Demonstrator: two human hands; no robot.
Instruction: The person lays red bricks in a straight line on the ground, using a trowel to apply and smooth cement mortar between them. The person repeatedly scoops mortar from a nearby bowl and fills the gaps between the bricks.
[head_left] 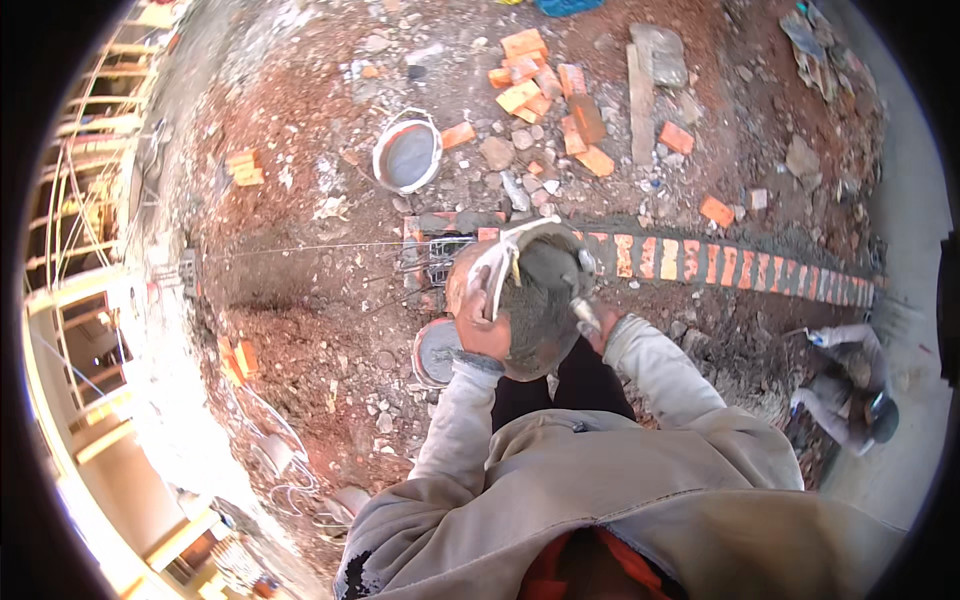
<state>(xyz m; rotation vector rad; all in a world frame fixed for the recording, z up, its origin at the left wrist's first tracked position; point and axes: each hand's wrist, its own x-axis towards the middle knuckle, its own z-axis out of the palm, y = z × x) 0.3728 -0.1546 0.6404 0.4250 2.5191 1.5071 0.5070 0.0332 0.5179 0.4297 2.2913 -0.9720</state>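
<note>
A mortar-smeared bucket is tilted in front of my legs, over the line of brickwork. My left hand is closed on its left side, near the white handle or cord at the rim. Wet grey mortar shows inside. My right hand grips the pale handle of a trowel at the bucket's right edge; its blade is partly hidden in or against the mortar. Behind the bucket runs a low brick wall with mortar joints, reaching off to the right. Part of it is hidden by the bucket.
A second bucket of grey mix stands farther back; another round container sits left of my legs. Loose bricks lie heaped beyond the wall, near a plank. At right, a co-worker bends near the wall. Rubble covers the ground.
</note>
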